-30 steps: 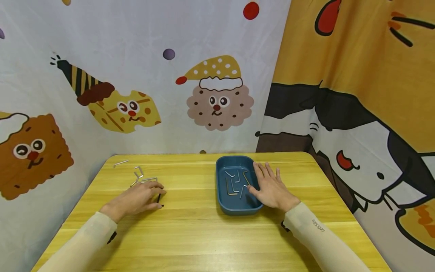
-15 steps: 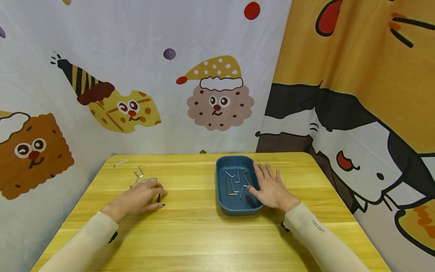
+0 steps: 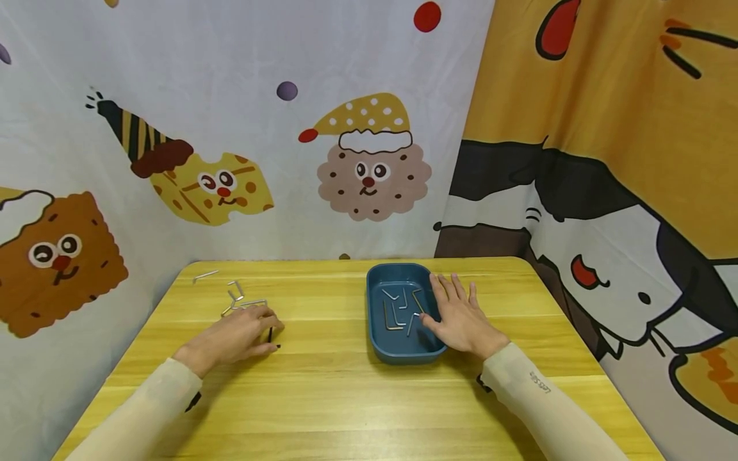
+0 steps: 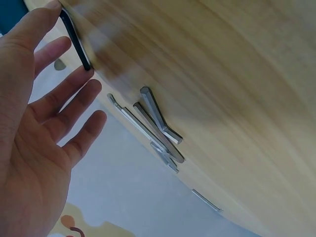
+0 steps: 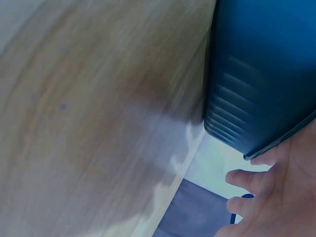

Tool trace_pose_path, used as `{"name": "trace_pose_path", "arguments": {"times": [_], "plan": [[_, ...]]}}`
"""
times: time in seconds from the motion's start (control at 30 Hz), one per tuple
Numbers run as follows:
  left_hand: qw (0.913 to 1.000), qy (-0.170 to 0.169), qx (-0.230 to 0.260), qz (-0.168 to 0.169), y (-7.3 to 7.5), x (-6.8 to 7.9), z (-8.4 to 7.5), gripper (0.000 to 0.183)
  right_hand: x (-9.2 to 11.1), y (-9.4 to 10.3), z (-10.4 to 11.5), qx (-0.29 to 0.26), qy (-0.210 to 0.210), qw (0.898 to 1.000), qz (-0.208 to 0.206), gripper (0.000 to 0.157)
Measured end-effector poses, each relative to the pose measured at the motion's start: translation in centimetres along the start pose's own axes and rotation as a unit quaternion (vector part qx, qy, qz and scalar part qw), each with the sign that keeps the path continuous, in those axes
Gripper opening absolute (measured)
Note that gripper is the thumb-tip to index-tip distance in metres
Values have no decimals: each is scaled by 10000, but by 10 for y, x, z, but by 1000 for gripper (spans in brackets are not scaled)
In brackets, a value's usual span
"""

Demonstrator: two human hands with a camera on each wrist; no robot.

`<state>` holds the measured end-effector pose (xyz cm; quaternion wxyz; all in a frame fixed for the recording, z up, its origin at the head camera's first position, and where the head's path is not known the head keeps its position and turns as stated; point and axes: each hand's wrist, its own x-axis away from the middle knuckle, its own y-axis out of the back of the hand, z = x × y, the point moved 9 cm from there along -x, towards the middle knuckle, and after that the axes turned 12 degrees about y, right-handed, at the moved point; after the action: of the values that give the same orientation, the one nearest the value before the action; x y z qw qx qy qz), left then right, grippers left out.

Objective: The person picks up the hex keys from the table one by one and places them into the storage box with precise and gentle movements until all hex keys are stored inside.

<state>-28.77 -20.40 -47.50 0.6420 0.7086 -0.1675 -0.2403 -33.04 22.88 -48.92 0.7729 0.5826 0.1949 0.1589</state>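
In the head view my left hand (image 3: 233, 337) is low over the left of the table, pinching a black hex key (image 4: 76, 39). Its thumb meets one end of the key and a fingertip meets the other, as the left wrist view shows. Just beyond this hand lie several silver hex keys (image 4: 155, 128), some crossing each other. My right hand (image 3: 463, 318) rests on the right rim of a blue tray (image 3: 369, 307), fingers spread and straight, thumb reaching over the edge. Inside the tray are several silver and brass-coloured hex keys (image 3: 394, 328).
One silver hex key (image 3: 205, 276) lies apart near the table's back left corner. The yellow wooden table (image 3: 323, 403) ends at the back against a curtain (image 3: 277, 38) printed with cartoon biscuits. A yellow printed curtain (image 3: 623, 83) hangs along the right side.
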Motion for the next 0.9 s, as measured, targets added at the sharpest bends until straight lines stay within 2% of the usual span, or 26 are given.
{"name": "trace_pose_path", "arguments": {"times": [0.33,0.6,0.9], "plan": [[10000,63,-21,-36,0,-3,-1,35,1,0,-1,-39,-19,10000,27,97],[9994,333,-133,-32,1,-5,-1,36,1,0,-1,-59,-23,10000,38,97],[9985,477,-227,-128,-1,-8,-2,39,0,-1,-2,0,-25,10000,22,97]]}}
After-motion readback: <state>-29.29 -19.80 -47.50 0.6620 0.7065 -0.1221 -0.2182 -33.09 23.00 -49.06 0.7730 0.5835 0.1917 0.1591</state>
